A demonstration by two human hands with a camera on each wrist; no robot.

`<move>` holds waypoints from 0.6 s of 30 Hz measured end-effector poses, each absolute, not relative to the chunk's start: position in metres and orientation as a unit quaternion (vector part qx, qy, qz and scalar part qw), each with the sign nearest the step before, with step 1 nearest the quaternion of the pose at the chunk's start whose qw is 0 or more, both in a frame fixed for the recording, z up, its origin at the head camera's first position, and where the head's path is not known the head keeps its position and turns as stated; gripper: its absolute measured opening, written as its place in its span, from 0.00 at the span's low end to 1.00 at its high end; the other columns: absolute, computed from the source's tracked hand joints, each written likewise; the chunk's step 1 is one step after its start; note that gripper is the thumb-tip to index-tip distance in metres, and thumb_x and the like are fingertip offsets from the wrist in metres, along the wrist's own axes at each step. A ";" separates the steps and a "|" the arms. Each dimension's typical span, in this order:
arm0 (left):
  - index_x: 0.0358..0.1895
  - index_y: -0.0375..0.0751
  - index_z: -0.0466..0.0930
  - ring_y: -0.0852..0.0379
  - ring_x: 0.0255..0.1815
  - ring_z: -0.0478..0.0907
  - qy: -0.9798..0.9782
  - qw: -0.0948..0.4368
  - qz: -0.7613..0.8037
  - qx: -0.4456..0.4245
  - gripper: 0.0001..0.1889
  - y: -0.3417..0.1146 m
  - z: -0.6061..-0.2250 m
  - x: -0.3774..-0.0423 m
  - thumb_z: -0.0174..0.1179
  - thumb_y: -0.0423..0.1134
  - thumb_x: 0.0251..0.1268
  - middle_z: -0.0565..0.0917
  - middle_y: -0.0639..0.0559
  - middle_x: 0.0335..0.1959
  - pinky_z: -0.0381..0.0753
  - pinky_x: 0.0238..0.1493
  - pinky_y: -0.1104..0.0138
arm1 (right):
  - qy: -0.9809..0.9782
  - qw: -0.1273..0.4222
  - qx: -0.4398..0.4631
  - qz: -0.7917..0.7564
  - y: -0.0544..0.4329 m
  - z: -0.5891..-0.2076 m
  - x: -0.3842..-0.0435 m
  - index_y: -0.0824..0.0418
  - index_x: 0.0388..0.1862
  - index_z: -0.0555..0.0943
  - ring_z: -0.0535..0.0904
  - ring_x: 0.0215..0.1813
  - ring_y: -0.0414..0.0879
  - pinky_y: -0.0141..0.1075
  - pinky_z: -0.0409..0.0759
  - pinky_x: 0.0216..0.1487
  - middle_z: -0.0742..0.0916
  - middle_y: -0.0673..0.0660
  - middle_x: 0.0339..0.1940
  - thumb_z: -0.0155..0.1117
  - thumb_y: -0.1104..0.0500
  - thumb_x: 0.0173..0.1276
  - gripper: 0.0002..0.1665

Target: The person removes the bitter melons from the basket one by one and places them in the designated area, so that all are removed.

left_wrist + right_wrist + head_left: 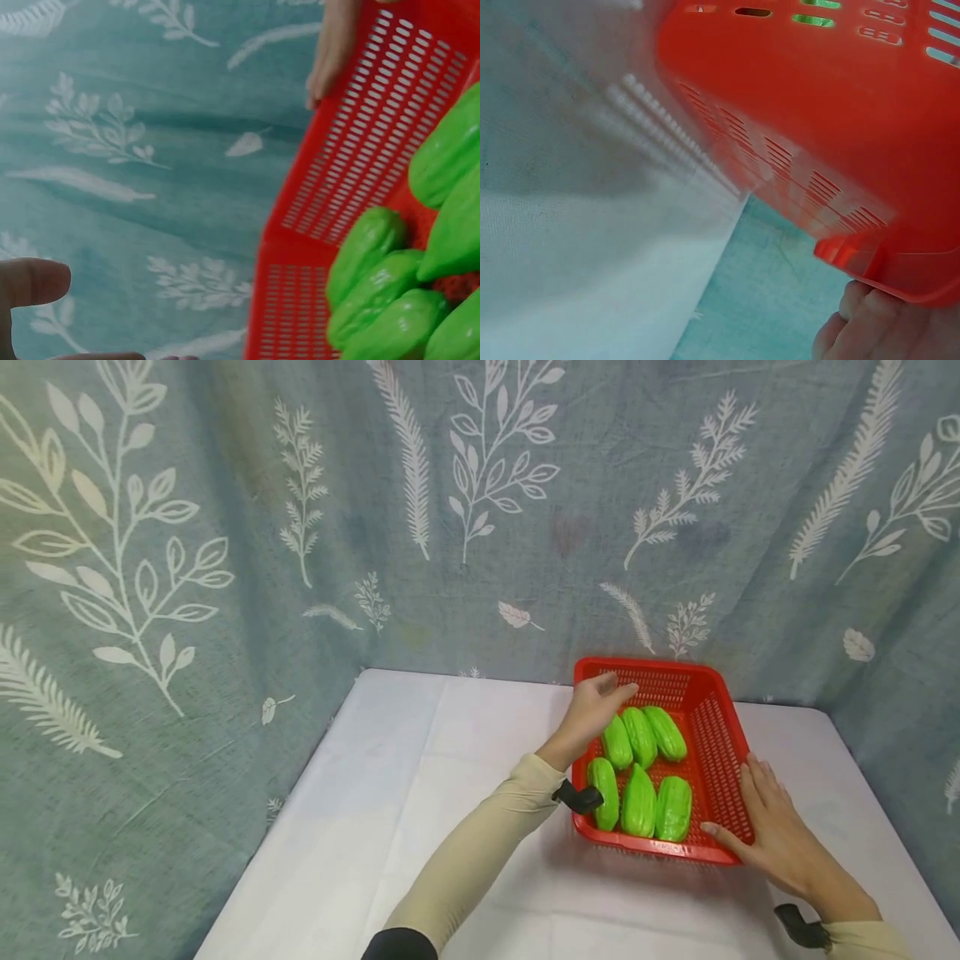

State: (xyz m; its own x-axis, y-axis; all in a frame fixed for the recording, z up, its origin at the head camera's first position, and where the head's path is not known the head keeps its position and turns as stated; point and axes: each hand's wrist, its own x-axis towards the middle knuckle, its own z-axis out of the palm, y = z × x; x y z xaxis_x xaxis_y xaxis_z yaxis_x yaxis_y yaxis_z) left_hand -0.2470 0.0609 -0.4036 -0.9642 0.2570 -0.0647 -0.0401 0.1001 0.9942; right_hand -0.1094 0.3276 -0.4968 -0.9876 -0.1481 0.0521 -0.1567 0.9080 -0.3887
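Note:
A red slatted plastic basket (716,760) stands on the white table and holds several bright green, ridged, gourd-like vegetables (639,802). They lie in two rough rows toward its left side. My left hand (592,706) is over the basket's left rim, thumb spread from the fingers, nothing in its grasp; the left wrist view catches its thumb (37,282) apart from the basket. At the front right corner, my right hand (780,827) rests on the basket, straight fingers along the right side and thumb over the front rim. The right wrist view has fingers (877,319) against the rim.
The white-covered table (390,793) extends left of the basket and in front of it. Behind and at both sides hangs a grey-green curtain (337,510) with white leaf prints, close to the basket's back edge.

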 end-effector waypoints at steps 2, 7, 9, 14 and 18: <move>0.77 0.35 0.66 0.46 0.77 0.70 0.734 0.117 0.667 0.049 0.35 0.069 -0.408 -0.252 0.62 0.49 0.74 0.72 0.41 0.77 0.74 0.75 0.53 | -0.977 0.015 0.078 0.197 0.328 -0.497 -0.109 0.71 0.84 0.37 0.34 0.86 0.72 0.66 0.31 0.83 0.43 0.75 0.85 0.61 0.32 0.70 0.68; 0.78 0.34 0.64 0.45 0.78 0.69 0.746 0.122 0.655 0.001 0.36 0.085 -0.418 -0.261 0.61 0.49 0.75 0.71 0.40 0.77 0.72 0.77 0.53 | -0.977 0.026 0.081 0.194 0.329 -0.497 -0.109 0.71 0.84 0.38 0.36 0.85 0.72 0.64 0.30 0.84 0.44 0.75 0.85 0.61 0.33 0.70 0.67; 0.77 0.32 0.64 0.45 0.78 0.68 0.757 0.118 0.642 -0.018 0.36 0.089 -0.423 -0.264 0.61 0.49 0.75 0.70 0.39 0.78 0.71 0.77 0.53 | -0.977 0.025 0.083 0.194 0.329 -0.497 -0.110 0.72 0.84 0.38 0.36 0.85 0.73 0.64 0.29 0.84 0.44 0.75 0.85 0.61 0.33 0.71 0.66; 0.75 0.30 0.66 0.45 0.74 0.72 0.788 0.118 0.602 -0.047 0.35 0.095 -0.433 -0.267 0.61 0.48 0.74 0.73 0.38 0.75 0.74 0.74 0.56 | -0.978 0.015 0.080 0.193 0.328 -0.498 -0.110 0.71 0.84 0.37 0.35 0.86 0.72 0.64 0.28 0.84 0.43 0.75 0.85 0.60 0.32 0.71 0.67; 0.67 0.29 0.73 0.48 0.65 0.78 0.794 0.140 0.590 -0.053 0.30 0.098 -0.443 -0.267 0.64 0.47 0.71 0.79 0.38 0.66 0.79 0.68 0.56 | -0.977 0.023 0.081 0.195 0.329 -0.498 -0.109 0.72 0.84 0.38 0.36 0.85 0.73 0.62 0.26 0.84 0.44 0.76 0.85 0.61 0.33 0.71 0.66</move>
State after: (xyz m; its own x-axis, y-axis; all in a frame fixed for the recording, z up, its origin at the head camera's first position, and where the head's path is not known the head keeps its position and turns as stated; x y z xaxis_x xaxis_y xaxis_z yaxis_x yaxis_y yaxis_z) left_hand -0.2671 0.0980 -0.4426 -0.9552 0.0799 -0.2848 -0.2497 0.2984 0.9212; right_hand -0.1086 0.3291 -0.4984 -0.9858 -0.1495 0.0762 -0.1673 0.9108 -0.3774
